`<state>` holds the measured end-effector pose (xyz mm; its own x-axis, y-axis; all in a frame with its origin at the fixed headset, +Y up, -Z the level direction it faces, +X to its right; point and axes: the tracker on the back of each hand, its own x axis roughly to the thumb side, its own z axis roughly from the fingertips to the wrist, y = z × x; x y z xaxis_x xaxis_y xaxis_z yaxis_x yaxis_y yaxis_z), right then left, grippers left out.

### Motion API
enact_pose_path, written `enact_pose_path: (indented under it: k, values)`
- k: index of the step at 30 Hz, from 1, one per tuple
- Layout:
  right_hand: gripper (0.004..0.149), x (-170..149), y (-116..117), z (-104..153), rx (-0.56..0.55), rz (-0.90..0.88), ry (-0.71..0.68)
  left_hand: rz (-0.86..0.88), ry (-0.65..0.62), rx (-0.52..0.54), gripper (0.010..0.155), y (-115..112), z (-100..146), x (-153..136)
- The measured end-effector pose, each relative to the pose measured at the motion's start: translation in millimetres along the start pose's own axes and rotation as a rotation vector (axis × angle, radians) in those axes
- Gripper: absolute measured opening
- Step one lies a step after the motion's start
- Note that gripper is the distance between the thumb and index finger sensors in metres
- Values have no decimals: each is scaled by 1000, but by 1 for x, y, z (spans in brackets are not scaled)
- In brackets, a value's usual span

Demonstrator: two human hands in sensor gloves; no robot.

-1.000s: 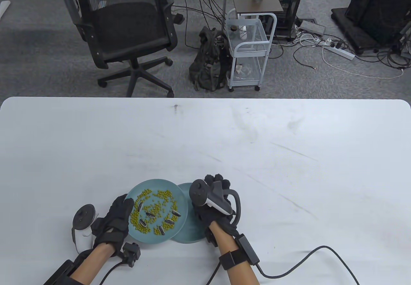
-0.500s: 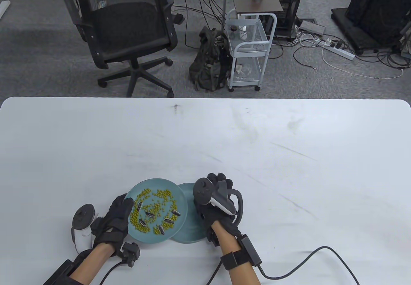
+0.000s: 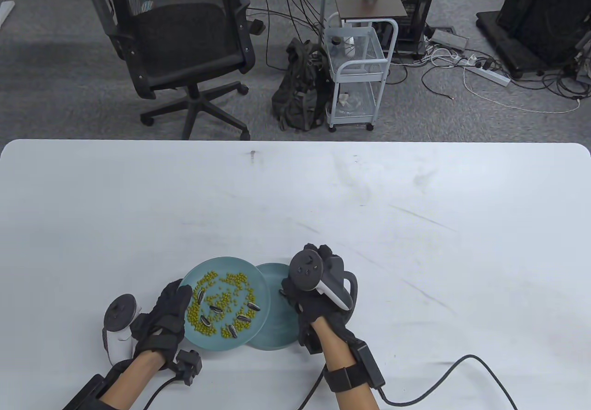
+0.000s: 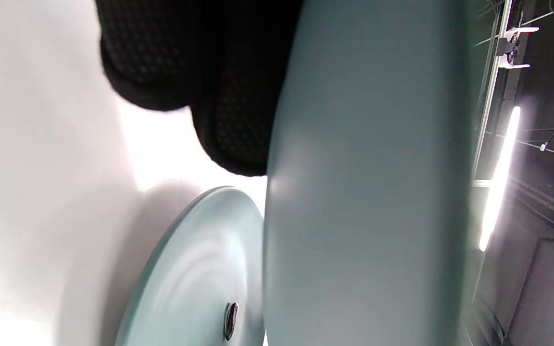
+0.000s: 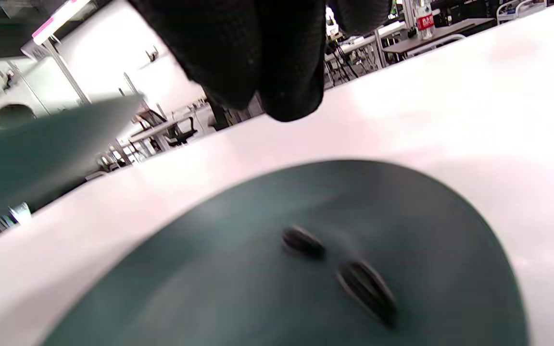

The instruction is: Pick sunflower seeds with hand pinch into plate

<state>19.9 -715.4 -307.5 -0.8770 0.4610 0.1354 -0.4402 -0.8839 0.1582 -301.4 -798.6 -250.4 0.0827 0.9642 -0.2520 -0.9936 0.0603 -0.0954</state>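
Observation:
A teal plate (image 3: 221,262) holds green beans (image 3: 231,290) and several striped sunflower seeds (image 3: 216,309). My left hand (image 3: 181,293) grips its left rim and holds it tilted above the table; its underside (image 4: 363,192) fills the left wrist view beside my fingers (image 4: 238,120). A second teal plate (image 3: 277,329) lies partly under it on the right. Two seeds (image 5: 358,286) lie in that plate (image 5: 238,307); one shows in the left wrist view (image 4: 230,321). My right hand (image 3: 318,285) hovers over that plate's right side, fingertips (image 5: 277,72) bunched, with no seed visible in them.
The white table (image 3: 369,207) stretches far and to both sides. A cable (image 3: 443,373) trails from my right wrist across the near right. An office chair (image 3: 180,45) and a wire cart (image 3: 355,73) stand on the floor beyond the far edge.
My right hand has moved to the right, from the seam between the two plates to the lower plate's right side. The left hand and its plate have not moved.

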Motion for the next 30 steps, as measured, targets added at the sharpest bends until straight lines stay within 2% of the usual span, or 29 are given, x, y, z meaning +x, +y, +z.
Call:
enact_pose_path:
  k: [5, 10, 15, 21, 24, 30]
  values:
    - [35, 33, -22, 6, -26, -15, -76, 14, -4, 12, 46, 1, 1, 0]
    - [34, 73, -22, 3, -55, 8, -166, 12, -10, 18, 46, 0, 2, 0]
    - [35, 111, -6, -10, 16, 0, -214, 12, -8, 12, 46, -1, 2, -1]
    - [38, 149, 30, -27, 196, 47, -224, 8, -5, -4, 46, -4, 2, -2]
    - [41, 156, 47, -31, 266, 115, -208, 8, -5, -15, 46, -5, 2, -2]
    - [41, 157, 58, -30, 268, 190, -192, 11, 4, -20, 46, -7, 1, -5]
